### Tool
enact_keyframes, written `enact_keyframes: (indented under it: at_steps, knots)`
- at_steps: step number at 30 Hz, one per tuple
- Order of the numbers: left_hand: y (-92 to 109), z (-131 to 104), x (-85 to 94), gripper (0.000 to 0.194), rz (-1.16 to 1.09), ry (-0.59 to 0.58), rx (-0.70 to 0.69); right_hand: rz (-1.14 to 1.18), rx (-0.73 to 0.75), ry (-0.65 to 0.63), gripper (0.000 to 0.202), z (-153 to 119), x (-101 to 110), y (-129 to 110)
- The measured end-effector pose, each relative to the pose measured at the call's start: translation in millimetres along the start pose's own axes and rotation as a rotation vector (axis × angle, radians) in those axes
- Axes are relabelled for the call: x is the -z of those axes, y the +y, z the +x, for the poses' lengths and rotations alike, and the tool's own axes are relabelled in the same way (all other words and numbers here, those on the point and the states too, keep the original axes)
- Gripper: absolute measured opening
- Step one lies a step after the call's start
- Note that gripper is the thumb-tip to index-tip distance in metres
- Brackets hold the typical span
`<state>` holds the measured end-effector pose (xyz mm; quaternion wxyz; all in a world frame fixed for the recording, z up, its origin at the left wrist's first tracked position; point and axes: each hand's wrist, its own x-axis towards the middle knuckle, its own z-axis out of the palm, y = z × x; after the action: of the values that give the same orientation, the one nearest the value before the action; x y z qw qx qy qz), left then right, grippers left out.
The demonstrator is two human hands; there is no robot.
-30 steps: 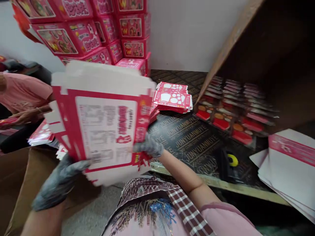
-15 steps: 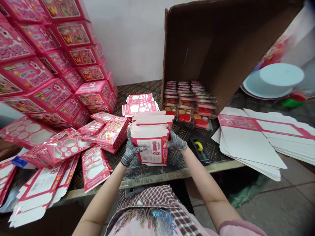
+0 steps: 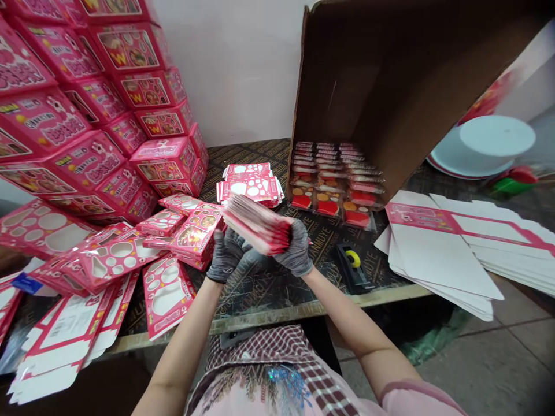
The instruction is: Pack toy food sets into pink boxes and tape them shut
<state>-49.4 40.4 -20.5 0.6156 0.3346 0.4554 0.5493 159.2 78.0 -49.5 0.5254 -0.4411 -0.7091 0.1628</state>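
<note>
A blurred stack of flat, folded pink-and-white cartons (image 3: 255, 222) is tilted above the table in front of me. My right hand (image 3: 297, 248), in a grey knit glove, grips its right end. My left hand (image 3: 226, 255), gloved alike, is by the lower left of the stack with its thumb raised and apart from the fingers; some fingertips are hidden near the stack. Just behind lie more flat pink cartons (image 3: 251, 188) with white cut-out shapes. Left of my left hand are pink packs (image 3: 199, 234) piled on one another.
Folded pink boxes (image 3: 162, 159) are stacked high at left. A big brown carton (image 3: 347, 75) lies on its side, with rows of small packets (image 3: 327, 205) at its mouth. A black tape dispenser (image 3: 353, 268) and white-pink card sheets (image 3: 437, 254) are to the right.
The carton stack, earlier upright between both hands, has been lifted and tipped over to the left. My left hand has come away from its side; my right hand still holds it.
</note>
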Motion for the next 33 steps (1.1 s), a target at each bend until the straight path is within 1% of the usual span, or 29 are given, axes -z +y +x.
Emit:
enact_keyframes:
  at_steps: [1,3,5,6,8,10,11,13,14,15,16,18,19,20,21,22,23,25,26,27,28,29,32,33]
  knots:
    - [3,0,6.3,0.111,-0.062,-0.012,-0.009,-0.055,0.077,-0.026,0.066,3,-4,7]
    - [4,-1,19.4,0.109,-0.171,0.002,-0.007,-0.133,0.216,-0.165,0.053,2,-9,25]
    - [-2,-1,29.9,0.105,-0.212,0.040,0.103,-0.170,0.312,-0.307,0.039,-9,-13,47]
    - [-7,0,33.6,0.101,-0.217,0.053,0.172,-0.178,0.334,-0.346,0.035,-17,-14,58]
    - [-20,1,38.5,0.091,-0.228,0.050,0.290,-0.190,0.334,-0.351,0.031,-39,-15,75]
    - [-33,2,42.7,0.085,-0.251,0.017,0.365,-0.213,0.299,-0.328,0.027,-62,-14,86]
    - [-40,3,45.1,0.086,-0.258,-0.010,0.403,-0.224,0.282,-0.329,0.025,-73,-12,89]
    - [-49,5,49.9,0.095,-0.254,-0.083,0.491,-0.230,0.268,-0.366,0.021,-89,-5,93]
    - [-52,8,51.3,0.098,-0.230,-0.138,0.542,-0.219,0.271,-0.392,0.020,-95,1,95]
    - [-53,11,51.3,0.097,-0.192,-0.202,0.593,-0.197,0.284,-0.423,0.019,-99,7,95]
    - [-53,16,49.7,0.093,-0.151,-0.268,0.635,-0.169,0.303,-0.462,0.018,-103,13,95]
    - [-51,28,41.4,0.074,-0.078,-0.370,0.688,-0.113,0.354,-0.563,0.017,-108,24,94]
    - [-50,34,35.4,0.065,-0.046,-0.398,0.709,-0.095,0.374,-0.606,0.016,-110,28,92]
    - [-49,40,29.0,0.060,-0.019,-0.415,0.722,-0.088,0.374,-0.625,0.017,-113,31,90]
    - [-48,44,22.9,0.060,0.003,-0.424,0.735,-0.095,0.339,-0.604,0.019,-116,33,88]
    - [-48,46,17.6,0.065,0.022,-0.435,0.748,-0.108,0.260,-0.538,0.021,-120,35,86]
    - [-49,46,13.6,0.070,0.032,-0.442,0.760,-0.113,0.136,-0.427,0.023,-124,37,84]
    - [-54,41,9.9,0.075,0.001,-0.412,0.743,-0.018,-0.220,-0.153,0.033,-130,41,82]
    - [-57,37,9.9,0.076,-0.030,-0.380,0.723,0.060,-0.388,-0.042,0.043,-131,43,81]
    - [-61,32,10.7,0.076,-0.057,-0.342,0.696,0.161,-0.536,0.027,0.052,-130,46,79]
    - [-66,27,11.9,0.076,-0.078,-0.306,0.668,0.286,-0.670,0.049,0.059,-127,47,77]
    - [-69,22,13.0,0.076,-0.093,-0.276,0.644,0.424,-0.792,0.036,0.065,-123,48,74]
    - [-73,11,14.1,0.073,-0.124,-0.232,0.606,0.821,-1.084,-0.089,0.080,-97,40,57]
    - [-70,10,13.2,0.073,-0.135,-0.222,0.583,0.906,-1.132,-0.141,0.088,-85,35,50]
